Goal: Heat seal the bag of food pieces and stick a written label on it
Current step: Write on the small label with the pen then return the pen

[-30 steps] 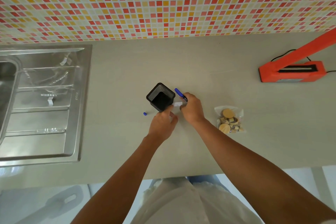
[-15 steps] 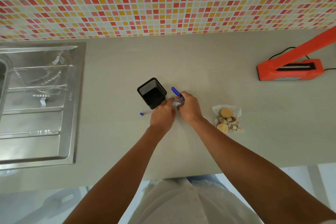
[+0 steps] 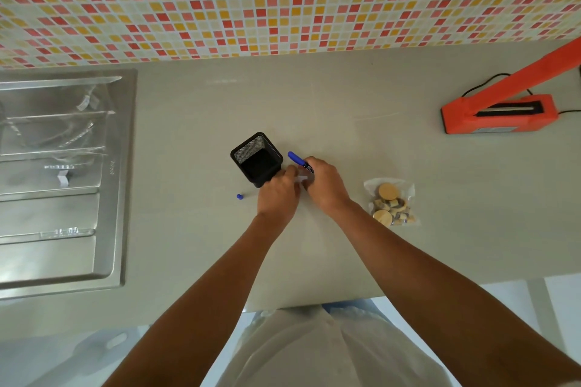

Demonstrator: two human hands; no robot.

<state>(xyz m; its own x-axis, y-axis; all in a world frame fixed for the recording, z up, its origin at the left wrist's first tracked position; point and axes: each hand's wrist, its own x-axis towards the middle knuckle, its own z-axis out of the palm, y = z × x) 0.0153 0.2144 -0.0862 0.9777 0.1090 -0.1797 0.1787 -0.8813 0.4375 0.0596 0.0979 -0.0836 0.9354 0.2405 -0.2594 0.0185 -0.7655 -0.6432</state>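
A clear bag of food pieces lies flat on the grey counter, right of my hands. My right hand grips a blue marker, its tip down over a small white label. My left hand rests beside it, fingertips pressing on the label's left end. The marker's blue cap lies loose on the counter to the left. The orange heat sealer sits at the far right with its arm raised.
A black mesh pen holder stands just behind my left hand. A steel sink drainboard with clear bags on it fills the left. A tiled wall backs the counter. The counter's front edge runs near my body.
My hands stay together over the label beside the pen holder; the view has shifted slightly, and my left fingers have closed in on the label.
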